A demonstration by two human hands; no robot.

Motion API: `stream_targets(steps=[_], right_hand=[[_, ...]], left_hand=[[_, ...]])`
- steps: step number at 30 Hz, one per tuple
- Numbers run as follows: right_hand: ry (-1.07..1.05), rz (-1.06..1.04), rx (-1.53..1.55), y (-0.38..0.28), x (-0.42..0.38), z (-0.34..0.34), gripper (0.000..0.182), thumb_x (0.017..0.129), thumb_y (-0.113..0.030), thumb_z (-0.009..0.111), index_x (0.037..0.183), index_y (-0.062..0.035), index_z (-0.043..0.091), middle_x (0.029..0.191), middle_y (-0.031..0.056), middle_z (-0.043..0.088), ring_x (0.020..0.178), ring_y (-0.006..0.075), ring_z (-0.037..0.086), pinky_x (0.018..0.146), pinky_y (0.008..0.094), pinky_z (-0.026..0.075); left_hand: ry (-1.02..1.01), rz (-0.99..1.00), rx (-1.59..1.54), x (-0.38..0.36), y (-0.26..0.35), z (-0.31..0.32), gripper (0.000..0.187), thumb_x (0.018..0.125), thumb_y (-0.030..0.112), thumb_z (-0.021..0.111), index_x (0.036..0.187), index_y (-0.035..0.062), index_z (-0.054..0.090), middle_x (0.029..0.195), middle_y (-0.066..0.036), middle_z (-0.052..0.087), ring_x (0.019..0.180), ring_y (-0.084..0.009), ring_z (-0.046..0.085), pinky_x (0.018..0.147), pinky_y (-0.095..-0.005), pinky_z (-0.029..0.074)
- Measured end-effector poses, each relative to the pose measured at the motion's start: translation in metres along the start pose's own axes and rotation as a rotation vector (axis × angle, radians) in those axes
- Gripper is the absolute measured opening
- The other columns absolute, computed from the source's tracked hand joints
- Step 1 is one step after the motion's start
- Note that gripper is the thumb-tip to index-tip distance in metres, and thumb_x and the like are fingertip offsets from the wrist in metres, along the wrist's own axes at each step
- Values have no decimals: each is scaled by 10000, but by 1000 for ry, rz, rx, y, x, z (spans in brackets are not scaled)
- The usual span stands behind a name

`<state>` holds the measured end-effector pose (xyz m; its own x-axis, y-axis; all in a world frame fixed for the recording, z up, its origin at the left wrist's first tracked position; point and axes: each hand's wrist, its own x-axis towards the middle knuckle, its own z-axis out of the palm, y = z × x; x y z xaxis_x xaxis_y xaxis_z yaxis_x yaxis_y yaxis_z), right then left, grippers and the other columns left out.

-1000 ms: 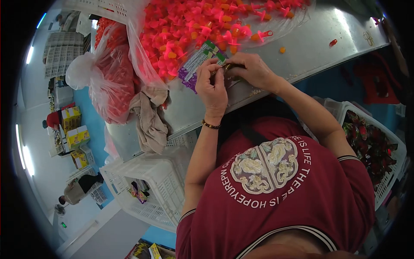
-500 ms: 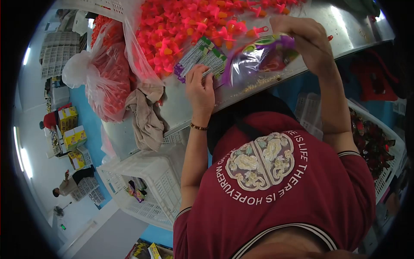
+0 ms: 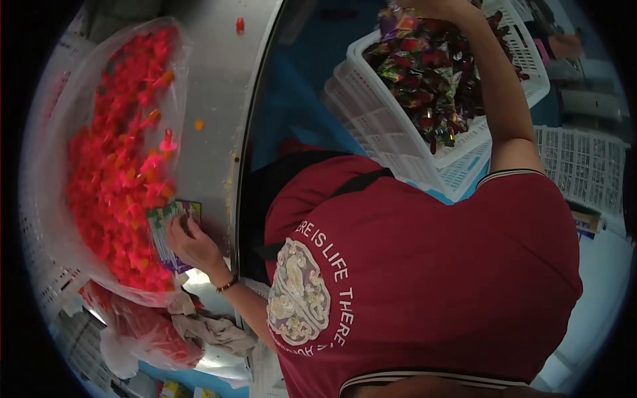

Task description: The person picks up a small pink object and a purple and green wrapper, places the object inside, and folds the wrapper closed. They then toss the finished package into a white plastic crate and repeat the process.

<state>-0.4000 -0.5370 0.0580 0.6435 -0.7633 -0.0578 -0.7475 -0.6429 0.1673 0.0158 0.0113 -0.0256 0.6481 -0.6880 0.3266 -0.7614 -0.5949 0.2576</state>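
Observation:
My left hand (image 3: 194, 247) lies at the table's edge side of the pile, its curled fingers and thumb on a flat printed packet (image 3: 161, 232) in green, white and purple. Beside it spreads a heap of red and orange pacifier-shaped plastic pieces (image 3: 123, 199) in a clear plastic bag. Far off to the right, my right hand (image 3: 434, 6) is over a white crate (image 3: 391, 93) and partly cut off by the view's top edge. A shiny purple packet (image 3: 398, 25) hangs at its fingers. Dark, glossy filled packets (image 3: 438, 86) fill the crate.
A metal table (image 3: 209, 146) carries the heap, with a loose orange piece (image 3: 199, 125) and a red piece (image 3: 240, 26). A beige cloth (image 3: 215, 330) and a tied bag of red pieces (image 3: 149, 331) are at its near end. More white crates (image 3: 361, 126) stand below the filled one.
The view has turned right, towards the crate. My right hand has moved with the purple packet from above the table to over the crate. My left hand stays on the flat packet.

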Motion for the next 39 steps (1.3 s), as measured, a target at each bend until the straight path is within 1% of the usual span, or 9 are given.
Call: stream_targets(steps=[3, 7, 9, 15, 19, 24, 28, 30, 39], right_hand=[[4, 187, -213, 58, -41, 17, 112, 851, -125, 589, 828, -32, 647, 847, 131, 644, 795, 297, 637, 692, 420, 498], [21, 366, -476, 20, -66, 31, 112, 834, -137, 606, 795, -45, 657, 869, 126, 659, 814, 300, 648, 703, 431, 506], [109, 142, -516, 15, -80, 81, 100, 823, -101, 595, 788, -53, 677, 856, 134, 664, 805, 308, 662, 699, 453, 519], [1, 184, -260, -24, -60, 133, 180, 878, -127, 535, 820, -19, 667, 861, 183, 678, 811, 379, 679, 678, 462, 559], [-139, 232, -184, -83, -39, 62, 174, 862, -139, 545, 850, -12, 664, 877, 194, 683, 854, 375, 674, 709, 493, 540], [-130, -228, 323, -238, -2, -16, 172, 848, -134, 613, 941, 3, 661, 900, 194, 663, 821, 354, 640, 728, 422, 499], [177, -701, 701, -374, 19, -29, 190, 867, -123, 600, 1001, 1, 653, 975, 147, 658, 902, 329, 629, 788, 398, 490], [389, -777, 729, -436, 35, -14, 200, 864, -142, 607, 1009, -12, 652, 981, 130, 648, 976, 324, 602, 848, 402, 478], [236, -786, 595, -500, 50, -8, 218, 878, -193, 581, 996, -37, 678, 959, 127, 654, 1004, 316, 574, 928, 416, 434]], left_hand=[[26, -55, -12, 3, 2, -1, 214, 847, 131, 673, 989, -21, 620, 1066, -171, 629, 1029, -355, 554, 920, -443, 411], [25, -63, -8, 4, 3, -1, 184, 844, 119, 674, 949, -18, 611, 1026, -157, 625, 993, -350, 556, 899, -449, 411], [25, -40, 25, 5, 8, -3, 194, 828, 97, 684, 966, -22, 618, 1074, -164, 616, 997, -352, 551, 872, -440, 425], [-44, -129, 3, 8, 15, -4, 159, 798, 62, 686, 939, 19, 629, 1009, -147, 615, 980, -348, 554, 838, -424, 446], [25, -118, 53, 9, 12, 2, 165, 787, 66, 690, 932, 37, 617, 1016, -118, 605, 962, -324, 557, 830, -410, 473], [98, -130, 96, 7, 12, 8, 157, 782, 67, 691, 909, 39, 603, 1006, -111, 598, 960, -314, 556, 812, -404, 489], [95, -176, 51, 10, 16, 8, 162, 772, 59, 689, 904, 38, 598, 995, -103, 591, 960, -309, 554, 811, -393, 489], [85, -224, 27, 8, 15, 6, 166, 770, 60, 690, 905, 38, 597, 999, -100, 590, 960, -307, 553, 812, -388, 488], [128, -197, 138, 12, 14, 13, 111, 797, 65, 641, 902, 37, 615, 1016, -98, 619, 955, -290, 581, 768, -370, 519]])
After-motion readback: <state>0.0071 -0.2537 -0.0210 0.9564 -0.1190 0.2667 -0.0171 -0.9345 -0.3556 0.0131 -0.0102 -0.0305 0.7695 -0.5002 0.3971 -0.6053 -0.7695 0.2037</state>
